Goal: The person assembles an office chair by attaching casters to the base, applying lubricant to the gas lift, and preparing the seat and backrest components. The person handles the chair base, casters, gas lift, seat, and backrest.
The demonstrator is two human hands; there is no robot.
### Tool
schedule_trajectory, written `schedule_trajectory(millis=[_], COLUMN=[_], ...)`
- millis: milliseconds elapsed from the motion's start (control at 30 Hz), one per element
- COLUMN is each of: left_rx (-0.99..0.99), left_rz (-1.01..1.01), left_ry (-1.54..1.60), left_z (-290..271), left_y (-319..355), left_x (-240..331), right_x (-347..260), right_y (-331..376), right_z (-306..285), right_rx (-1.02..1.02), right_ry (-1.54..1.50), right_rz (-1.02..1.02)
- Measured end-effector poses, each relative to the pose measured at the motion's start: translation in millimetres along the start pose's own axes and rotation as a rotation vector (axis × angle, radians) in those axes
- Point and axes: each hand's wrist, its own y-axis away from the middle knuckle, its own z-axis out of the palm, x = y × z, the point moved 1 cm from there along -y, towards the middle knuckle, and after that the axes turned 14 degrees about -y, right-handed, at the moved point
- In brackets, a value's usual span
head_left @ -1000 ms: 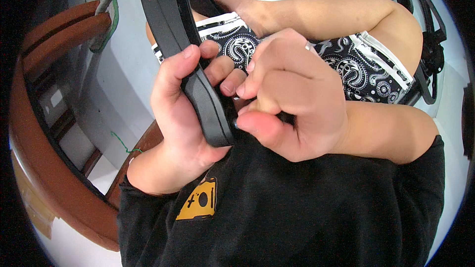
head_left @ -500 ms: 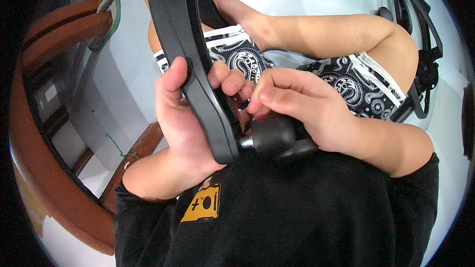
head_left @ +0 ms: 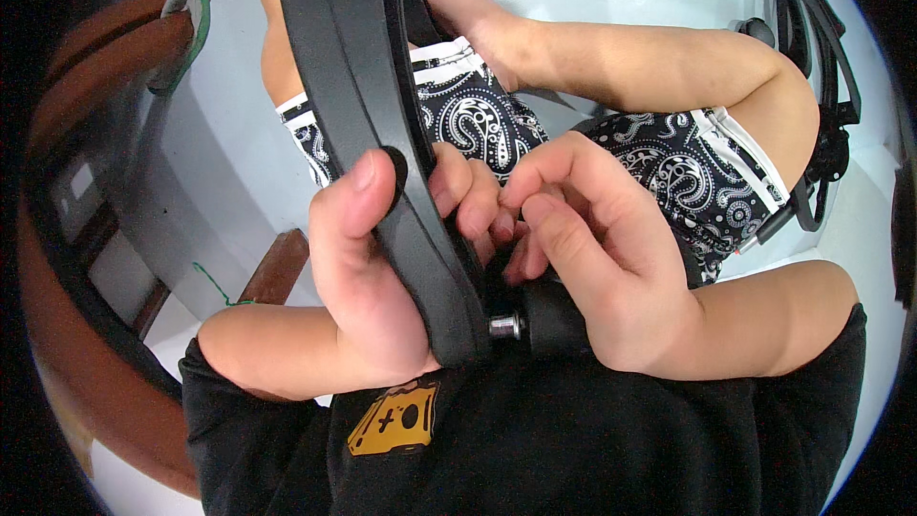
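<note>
A long black curved plastic bar [head_left: 358, 86] stands upright between my legs, its lower end close to my shirt. My left hand [head_left: 368, 287] is wrapped round it, thumb on the left side and fingertips coming out on the right. From the bar's lower end a short silver metal pin [head_left: 506, 327] leads into a thick black rounded part [head_left: 554, 320]. Over that part, my right hand [head_left: 621, 277] is closed, with thumb and index finger pinched together beside the left fingertips. Whatever the pinch holds, if anything, is too small or hidden to make out.
I sit on a pale glossy floor [head_left: 239, 162] with bent legs in patterned shorts [head_left: 659, 162]. Brown wooden furniture [head_left: 105, 325] curves along the left side, with a green string [head_left: 215, 285] near it. Black frame parts and straps [head_left: 821, 96] lie at the far right.
Both hands and the black bar sit lower and slightly more to the right in view. The silver pin shows more. My right fingers have shifted a little beside the left fingertips.
</note>
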Motion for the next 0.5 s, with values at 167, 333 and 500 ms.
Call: schedule_trajectory(millis=[167,333,500], left_rx=[0.082,0.144,0.05], left_rz=[0.051,0.011,0.015], left_ry=[-0.118,0.096,0.125], left_z=[9.4,11.9,0.9], left_y=[3.8,1.3,0.9], left_x=[-2.6,-8.4,-7.8], right_x=[-13.6,-8.2,-9.6], right_y=[-8.1,-8.3,-5.2], right_z=[-3.4,-4.3,-3.1], right_rx=[-0.159,-0.143,-0.203], right_ry=[0.255,0.308,0.493], right_rz=[-0.157,-0.274,-0.504])
